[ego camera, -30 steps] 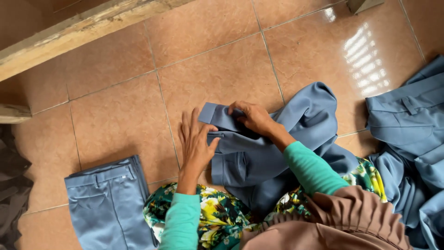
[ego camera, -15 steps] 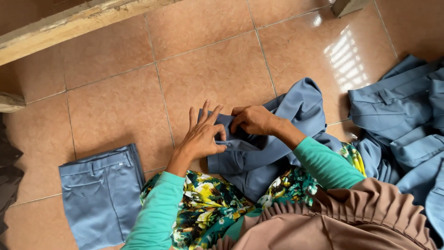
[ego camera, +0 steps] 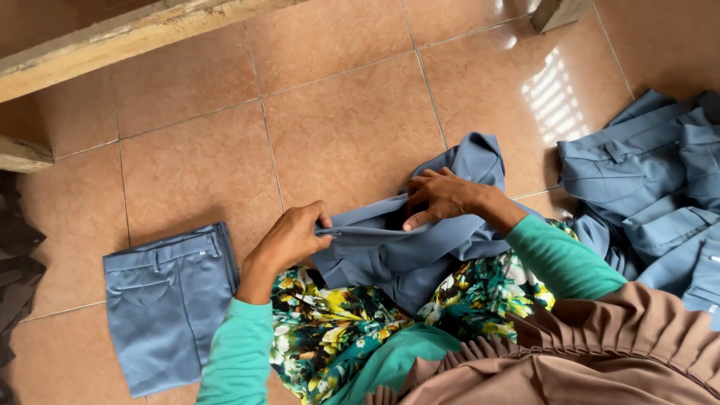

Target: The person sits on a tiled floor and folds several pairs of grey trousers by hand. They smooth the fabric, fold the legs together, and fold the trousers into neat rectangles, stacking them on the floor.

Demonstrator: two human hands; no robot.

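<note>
Knuckles up, left hand (ego camera: 289, 240) pinches the blue-grey trousers (ego camera: 405, 240) at one edge — right hand (ego camera: 442, 196) clamps the same fold just beside, wrist bent.

1. We see even, soft daylight across the scene, bright enough to show every colour plainly.
2. A patch of striped glare (ego camera: 559, 94) sits on the glossy tiled floor (ego camera: 345, 127) at upper right.
3. Soft shadows lie under the wooden beam (ego camera: 112, 41) and beside the folded blue trousers (ego camera: 169, 300).
4. Focus is sharp throughout; straight lines bow slightly at the edges.
</note>
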